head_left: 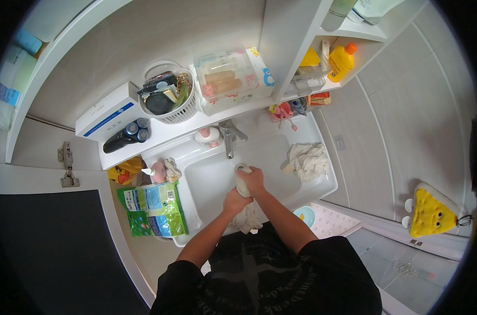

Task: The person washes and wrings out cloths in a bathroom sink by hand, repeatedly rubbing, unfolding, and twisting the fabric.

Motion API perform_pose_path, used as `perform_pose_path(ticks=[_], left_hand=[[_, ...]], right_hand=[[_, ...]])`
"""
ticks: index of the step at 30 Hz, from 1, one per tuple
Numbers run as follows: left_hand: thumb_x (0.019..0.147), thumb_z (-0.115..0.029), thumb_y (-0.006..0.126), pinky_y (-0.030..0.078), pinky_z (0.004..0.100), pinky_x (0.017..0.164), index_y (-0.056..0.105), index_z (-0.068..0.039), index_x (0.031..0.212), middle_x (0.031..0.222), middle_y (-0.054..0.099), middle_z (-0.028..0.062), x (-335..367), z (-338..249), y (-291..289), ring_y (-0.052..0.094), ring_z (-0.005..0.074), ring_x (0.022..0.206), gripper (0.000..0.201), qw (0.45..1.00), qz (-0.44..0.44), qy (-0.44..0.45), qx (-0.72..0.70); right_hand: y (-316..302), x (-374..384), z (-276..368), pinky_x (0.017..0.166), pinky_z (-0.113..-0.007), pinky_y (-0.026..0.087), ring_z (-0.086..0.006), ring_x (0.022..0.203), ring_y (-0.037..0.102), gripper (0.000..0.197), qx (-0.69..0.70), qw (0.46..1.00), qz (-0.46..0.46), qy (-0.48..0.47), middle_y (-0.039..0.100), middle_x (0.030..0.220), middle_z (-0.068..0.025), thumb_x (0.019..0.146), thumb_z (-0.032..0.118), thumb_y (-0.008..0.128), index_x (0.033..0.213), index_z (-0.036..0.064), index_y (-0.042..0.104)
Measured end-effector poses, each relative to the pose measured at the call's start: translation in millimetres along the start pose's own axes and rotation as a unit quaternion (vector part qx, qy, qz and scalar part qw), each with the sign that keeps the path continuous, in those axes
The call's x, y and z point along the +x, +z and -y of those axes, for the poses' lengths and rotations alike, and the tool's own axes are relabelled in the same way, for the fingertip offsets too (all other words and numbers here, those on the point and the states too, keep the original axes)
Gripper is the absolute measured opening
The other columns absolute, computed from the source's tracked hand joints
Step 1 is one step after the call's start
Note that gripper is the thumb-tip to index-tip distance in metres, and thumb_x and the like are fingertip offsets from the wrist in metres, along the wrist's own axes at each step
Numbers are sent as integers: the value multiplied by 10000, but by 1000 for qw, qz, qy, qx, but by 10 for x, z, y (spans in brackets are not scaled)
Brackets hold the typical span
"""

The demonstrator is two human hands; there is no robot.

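Observation:
Over the white sink (199, 178), a wet-looking off-white cloth (245, 218) is twisted into a rope between my two hands. My left hand (234, 201) is closed around its lower part, and a loose end hangs below toward the sink's front edge. Farther from me, my right hand (253, 179) grips the upper part, with a short end showing past the fingers. The metal faucet (229, 140) stands just beyond. A crumpled cream cloth (307, 161) lies on the sink's right side.
Left of the basin are a pink pump bottle (158, 172), a small bunched cloth (172, 170) and a green package (153, 210). The shelf behind holds an electric shaver (127, 135), a white basket (179, 111) and a clear box (225, 79). An open cabinet door (49, 236) stands left.

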State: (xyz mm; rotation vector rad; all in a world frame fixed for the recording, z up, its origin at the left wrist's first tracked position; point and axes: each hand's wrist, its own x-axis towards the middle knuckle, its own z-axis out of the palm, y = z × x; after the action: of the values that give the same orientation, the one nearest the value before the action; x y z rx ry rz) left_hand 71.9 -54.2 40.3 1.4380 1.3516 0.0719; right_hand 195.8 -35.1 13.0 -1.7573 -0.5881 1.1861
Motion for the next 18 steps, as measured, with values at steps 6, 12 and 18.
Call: perform_pose_path(ticks=[6,12,18], left_hand=[[643,-446,804,536,453,821,591,-79,1182,1004,713,183,-34,-100,26,677,372,962,687,994,-49,-40,86],[637,-473,796,539,453,802,578,-46,1165,1018,699,211,-96,-216,67,676,372,963,713,991,-34,-30,123],[711,-241,767,538,373,777,580,-2,1173,937,688,124,-50,48,-154,675,265,870,552,979,125,-5,-161]], right_hand=[[57,39,-54,624,-331,517,-165,684,641,351,-41,996,-69,34,699,805,-91,734,236,806,907,-49,695],[-53,160,-364,682,-397,543,-269,740,700,486,33,986,-121,112,721,867,-193,707,347,807,960,-55,702],[-185,-143,228,700,-357,532,-207,801,655,423,127,976,-21,174,679,955,-98,833,343,755,1025,-21,657]])
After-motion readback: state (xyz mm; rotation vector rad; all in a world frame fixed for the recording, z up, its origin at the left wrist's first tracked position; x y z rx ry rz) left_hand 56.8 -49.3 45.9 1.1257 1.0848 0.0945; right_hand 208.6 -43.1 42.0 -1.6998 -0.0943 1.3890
